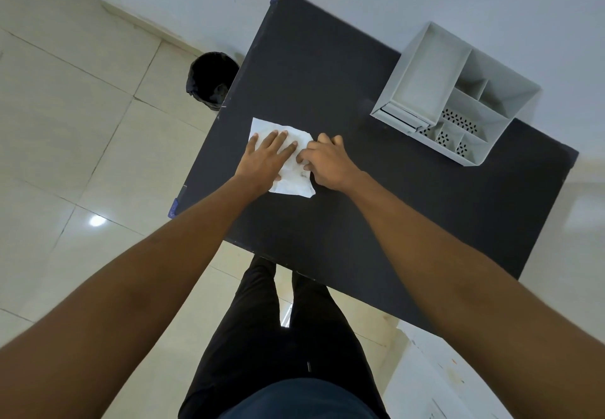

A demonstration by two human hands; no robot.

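Note:
A crumpled white sheet of paper (294, 183) lies on the black table (376, 222), near its left edge. My left hand (266, 158) lies flat on the sheet with straight, spread fingers and presses it down. My right hand (327, 163) is at the sheet's right edge with its fingers curled, and the fingertips pinch the paper there. Both hands hide much of the sheet's middle.
A white plastic desk organiser (458, 97) with several compartments stands at the table's far right, against the white wall. A black waste bin (211, 79) stands on the tiled floor beside the table's left edge. My legs show below the near edge.

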